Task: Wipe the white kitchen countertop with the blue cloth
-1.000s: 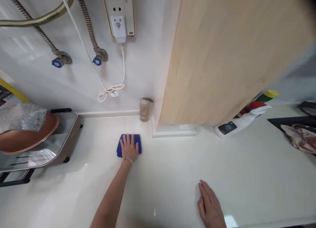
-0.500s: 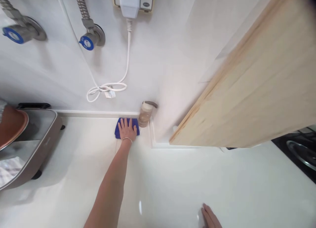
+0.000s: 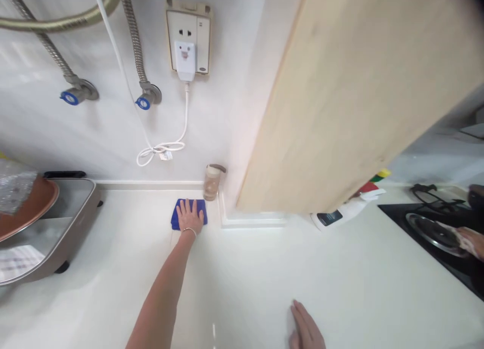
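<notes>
"One blue cloth [image 3: 175, 218], folded, lies flat on the white tabletop [image 3: 242, 268], a little out from the foot of the wall [image 3: 238, 76]."

"Is anyone on it?"

"Yes, the left hand [image 3: 190, 218] is laid palm down over it, fingers spread wide. A thin bracelet [image 3: 190, 231] circles that wrist."

"And the right hand [image 3: 307, 326]?"

"Well apart from the blue cloth, at the lower edge of the view and partly cut off. Its fingers are straight and close together. I can't tell how firmly it leans on the tabletop."

"What's nearest the blue cloth?"

"A see-through cup [image 3: 212, 183] by the wall corner, just beside the cloth's far right corner. Whether they touch, I can't tell."

"Farther left?"

"A deep rectangular pan [image 3: 77, 225] with a black handle and dark feet. A copper-coloured round piece [image 3: 43, 205] leans in it, with silvery wrap [image 3: 15, 185] on top."

"To the right?"

"A pale wooden panel [image 3: 321, 97], with a white bottle [image 3: 351, 213] tilted partly behind it. Beyond that, a black cooktop [image 3: 393, 213] with a round metal ring [image 3: 431, 233]; a co-worker's hand [image 3: 475, 240] has a pale cloth [image 3: 462, 242] there."

"And on the wall?"

"Two blue-knobbed valves [image 3: 146, 99], plus a plug [image 3: 185, 59] in a socket [image 3: 203, 41], its white cord [image 3: 161, 148] looped and tied."
</notes>
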Demonstrator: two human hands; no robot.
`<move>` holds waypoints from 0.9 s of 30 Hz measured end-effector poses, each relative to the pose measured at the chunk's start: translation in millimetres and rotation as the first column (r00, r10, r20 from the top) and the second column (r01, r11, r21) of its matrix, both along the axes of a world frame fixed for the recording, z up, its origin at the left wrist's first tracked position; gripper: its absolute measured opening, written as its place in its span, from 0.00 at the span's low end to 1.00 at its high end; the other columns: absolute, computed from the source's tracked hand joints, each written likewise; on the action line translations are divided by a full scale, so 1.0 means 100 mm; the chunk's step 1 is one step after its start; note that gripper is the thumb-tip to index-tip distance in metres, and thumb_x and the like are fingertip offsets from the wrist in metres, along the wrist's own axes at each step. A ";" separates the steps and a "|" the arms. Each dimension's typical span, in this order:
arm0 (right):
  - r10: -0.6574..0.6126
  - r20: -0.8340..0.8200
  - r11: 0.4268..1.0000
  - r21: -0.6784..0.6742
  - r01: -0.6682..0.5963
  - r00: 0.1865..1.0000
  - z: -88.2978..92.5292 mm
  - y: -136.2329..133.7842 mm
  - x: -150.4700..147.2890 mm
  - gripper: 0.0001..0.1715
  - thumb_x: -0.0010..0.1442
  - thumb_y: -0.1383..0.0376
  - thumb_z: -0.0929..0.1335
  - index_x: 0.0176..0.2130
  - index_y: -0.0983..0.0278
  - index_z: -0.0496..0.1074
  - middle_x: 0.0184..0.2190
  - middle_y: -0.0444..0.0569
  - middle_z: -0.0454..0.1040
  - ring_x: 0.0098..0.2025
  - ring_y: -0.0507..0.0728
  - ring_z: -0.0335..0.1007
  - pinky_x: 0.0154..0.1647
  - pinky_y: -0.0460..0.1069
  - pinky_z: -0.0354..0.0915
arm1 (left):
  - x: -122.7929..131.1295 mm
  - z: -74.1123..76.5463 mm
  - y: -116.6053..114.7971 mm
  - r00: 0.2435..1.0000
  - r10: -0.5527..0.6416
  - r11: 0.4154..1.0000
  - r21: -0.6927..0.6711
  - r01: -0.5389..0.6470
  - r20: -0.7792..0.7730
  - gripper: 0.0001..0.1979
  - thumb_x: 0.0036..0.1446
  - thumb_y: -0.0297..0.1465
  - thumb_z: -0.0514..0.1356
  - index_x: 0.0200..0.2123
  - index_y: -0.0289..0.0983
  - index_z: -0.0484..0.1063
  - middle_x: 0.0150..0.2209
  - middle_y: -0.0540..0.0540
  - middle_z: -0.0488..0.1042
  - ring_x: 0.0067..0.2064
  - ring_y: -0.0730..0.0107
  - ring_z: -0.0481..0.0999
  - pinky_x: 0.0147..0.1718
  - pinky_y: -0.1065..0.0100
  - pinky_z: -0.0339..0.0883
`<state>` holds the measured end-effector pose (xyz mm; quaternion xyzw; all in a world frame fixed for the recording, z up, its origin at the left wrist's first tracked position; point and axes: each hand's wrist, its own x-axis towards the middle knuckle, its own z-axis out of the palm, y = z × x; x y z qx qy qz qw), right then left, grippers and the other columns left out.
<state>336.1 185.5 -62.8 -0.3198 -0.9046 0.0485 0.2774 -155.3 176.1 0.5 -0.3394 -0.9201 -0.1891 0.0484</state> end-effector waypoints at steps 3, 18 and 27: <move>-0.014 -0.001 1.000 0.001 0.014 1.000 0.02 -0.06 -0.01 0.35 0.63 0.64 0.61 0.67 0.56 0.52 0.62 0.53 0.65 0.60 0.66 0.65 0.52 0.62 0.72 | 0.41 -0.02 -0.17 0.999 -0.051 0.998 -0.032 0.051 -0.017 0.32 0.62 0.39 0.47 0.66 0.32 0.56 0.69 0.32 0.52 0.71 0.43 0.43 0.67 0.42 0.37; 0.001 -0.061 1.000 0.017 0.000 0.998 -0.02 -0.14 -0.06 0.34 0.65 0.66 0.58 0.68 0.59 0.49 0.63 0.56 0.61 0.64 0.63 0.59 0.61 0.66 0.63 | 1.80 -0.19 -1.22 0.969 -0.222 0.975 -0.029 0.220 -0.111 0.32 0.62 0.39 0.49 0.67 0.37 0.53 0.70 0.39 0.52 0.71 0.45 0.44 0.67 0.41 0.45; -0.009 -0.049 1.000 -0.014 0.008 0.999 0.05 -0.13 -0.06 0.34 0.65 0.67 0.60 0.68 0.59 0.50 0.64 0.54 0.61 0.64 0.63 0.58 0.61 0.64 0.64 | 1.52 -0.14 -1.55 0.799 -0.574 0.818 -0.094 0.567 -0.179 0.34 0.60 0.42 0.53 0.68 0.49 0.49 0.71 0.45 0.47 0.71 0.43 0.44 0.64 0.37 0.49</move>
